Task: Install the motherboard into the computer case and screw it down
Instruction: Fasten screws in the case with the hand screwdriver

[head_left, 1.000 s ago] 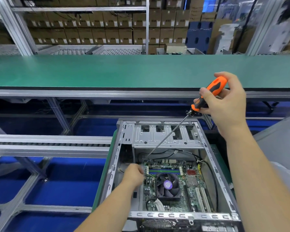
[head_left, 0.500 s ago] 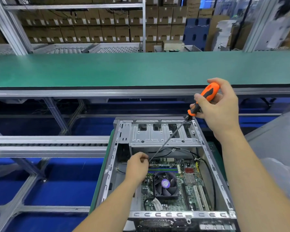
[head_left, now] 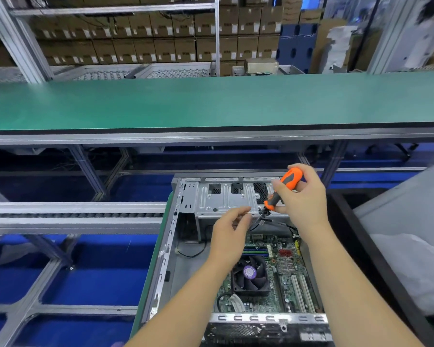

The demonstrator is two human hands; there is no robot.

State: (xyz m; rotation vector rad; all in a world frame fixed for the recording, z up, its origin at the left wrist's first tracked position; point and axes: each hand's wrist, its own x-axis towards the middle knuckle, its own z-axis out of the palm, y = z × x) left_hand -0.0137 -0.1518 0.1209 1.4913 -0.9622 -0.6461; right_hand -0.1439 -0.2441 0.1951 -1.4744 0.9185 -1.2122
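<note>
nearest the camera, the motherboard (head_left: 281,279) is seen lying flat inside the open computer case (head_left: 166,259), its black cooling fan (head_left: 251,275) facing up. above the board's far edge the left hand (head_left: 229,234) is held with fingers loosely extended toward the screwdriver's shaft; whether anything is pinched cannot be told through the blur. just beyond, the orange-handled screwdriver (head_left: 285,187) is gripped by the right hand (head_left: 302,201), tilted with its tip down toward the left hand. farther off, a long green bench top (head_left: 211,101) is spread across, with stacked cardboard boxes (head_left: 161,46) behind it.
</note>
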